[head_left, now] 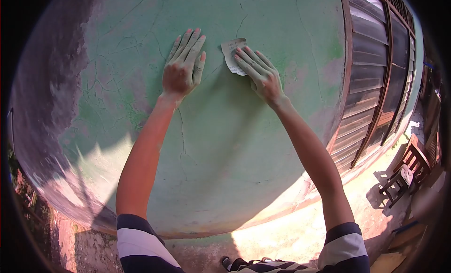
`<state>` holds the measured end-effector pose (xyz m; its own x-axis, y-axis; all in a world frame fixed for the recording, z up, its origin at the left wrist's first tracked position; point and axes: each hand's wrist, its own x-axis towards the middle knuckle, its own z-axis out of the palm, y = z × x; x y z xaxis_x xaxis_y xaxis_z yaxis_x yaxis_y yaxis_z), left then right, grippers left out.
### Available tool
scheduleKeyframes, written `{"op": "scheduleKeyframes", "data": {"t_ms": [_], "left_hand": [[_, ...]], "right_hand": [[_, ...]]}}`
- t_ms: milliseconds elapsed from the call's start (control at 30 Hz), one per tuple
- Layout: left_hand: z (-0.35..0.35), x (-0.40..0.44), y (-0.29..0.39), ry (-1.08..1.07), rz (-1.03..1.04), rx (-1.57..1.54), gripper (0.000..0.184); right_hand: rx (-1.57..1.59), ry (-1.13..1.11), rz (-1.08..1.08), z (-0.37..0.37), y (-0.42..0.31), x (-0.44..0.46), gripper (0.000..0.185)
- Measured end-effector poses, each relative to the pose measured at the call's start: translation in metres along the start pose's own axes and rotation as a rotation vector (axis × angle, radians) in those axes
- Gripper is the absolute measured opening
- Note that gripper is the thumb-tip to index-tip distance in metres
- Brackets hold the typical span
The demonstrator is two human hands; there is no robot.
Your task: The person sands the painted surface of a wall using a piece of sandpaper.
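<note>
A cracked green-painted wall [225, 132] fills most of the view. My left hand [183, 68] lies flat on it, fingers stretched upward and thumb a little apart, holding nothing. To the right, my right hand [260, 75] presses a small torn piece of sandpaper [230, 50] against the wall under its fingertips. Faint printing shows on the sandpaper's grey back, and its lower right part is hidden by the fingers. Pale dust coats the fingers of both hands.
A louvred window [366, 80] in a brown frame borders the wall on the right. Beyond it, a wooden chair [413, 160] stands on the sunlit ground [277, 245]. Bare grey plaster [51, 71] shows at the left.
</note>
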<state>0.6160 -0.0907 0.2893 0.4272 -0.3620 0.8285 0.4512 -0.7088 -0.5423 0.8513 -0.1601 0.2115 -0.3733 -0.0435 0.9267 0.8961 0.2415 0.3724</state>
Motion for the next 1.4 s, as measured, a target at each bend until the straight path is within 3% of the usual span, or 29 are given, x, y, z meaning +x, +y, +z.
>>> {"op": "scheduleKeyframes", "data": {"t_ms": [33,100,133,200,233,300,433,533,567,667,700,767,833,900,933,1100,1167,1200,1233,1300,1400], "left_hand": [[-0.002,0.0,0.006,-0.053,0.014,0.078,0.043],[0.0,0.005,0.012,-0.103,0.026,0.143,0.044],[0.001,0.006,0.014,-0.125,0.035,0.163,0.045],[0.001,0.003,0.019,-0.156,0.028,0.169,0.047],[0.0,0.004,0.019,-0.158,0.034,0.177,0.047],[-0.001,0.004,0.018,-0.16,0.044,0.178,0.046],[0.002,0.003,0.017,-0.147,0.053,0.178,0.046],[0.004,0.005,0.016,-0.149,0.052,0.186,0.046],[0.004,0.004,0.016,-0.157,0.045,0.192,0.047],[0.003,0.006,0.017,-0.167,0.052,0.201,0.048],[0.002,0.005,0.017,-0.169,0.052,0.193,0.048],[0.002,0.004,0.015,-0.189,0.055,0.216,0.048],[0.005,0.004,0.018,-0.179,0.059,0.21,0.049],[0.007,0.008,0.02,-0.164,0.06,0.202,0.049],[0.008,0.011,0.023,-0.172,0.075,0.177,0.049],[0.024,0.028,0.039,-0.21,0.197,0.012,0.045],[0.032,0.036,0.043,-0.117,0.355,-0.124,0.031],[0.035,0.041,0.041,-0.113,0.366,-0.126,0.031],[0.036,0.044,0.039,-0.053,0.376,-0.187,0.022],[0.039,0.049,0.038,0.012,0.384,-0.256,0.014],[0.045,0.056,0.035,0.11,0.431,-0.391,0.01]], "right_hand": [[-0.016,-0.002,0.002,-0.003,0.014,-0.006,0.057],[-0.146,0.292,0.443,-0.007,0.036,-0.019,0.054],[-0.156,0.284,0.446,-0.004,0.036,-0.029,0.054],[-0.264,0.399,0.672,0.004,0.021,-0.051,0.044],[-0.269,0.385,0.673,0.004,0.004,-0.061,0.044],[-0.028,0.102,0.419,0.002,-0.028,-0.077,0.041],[-0.118,-0.073,0.272,-0.02,0.003,-0.085,0.042],[-0.258,0.34,0.714,-0.02,0.032,-0.076,0.042],[-0.265,0.334,0.718,-0.015,0.025,-0.079,0.042],[-0.072,0.09,0.422,-0.007,-0.02,-0.093,0.048],[-0.078,0.085,0.426,-0.013,-0.018,-0.096,0.048],[-0.082,-0.124,0.2,-0.029,-0.009,-0.103,0.05],[-0.104,-0.015,0.288,-0.025,0.016,-0.105,0.045],[-0.218,0.32,0.743,-0.023,0.028,-0.103,0.044],[-0.246,0.331,0.771,-0.019,0.024,-0.104,0.044],[-0.055,0.039,0.485,-0.018,-0.027,-0.121,0.046],[-0.092,-0.048,0.37,-0.028,-0.015,-0.126,0.046],[-0.139,0.077,0.506,-0.03,-0.007,-0.118,0.044],[-0.146,0.083,0.509,-0.025,-0.001,-0.115,0.044],[-0.348,0.303,0.834,-0.017,0.006,-0.111,0.044],[-0.236,0.221,0.733,0.001,-0.048,-0.119,0.044]]}}
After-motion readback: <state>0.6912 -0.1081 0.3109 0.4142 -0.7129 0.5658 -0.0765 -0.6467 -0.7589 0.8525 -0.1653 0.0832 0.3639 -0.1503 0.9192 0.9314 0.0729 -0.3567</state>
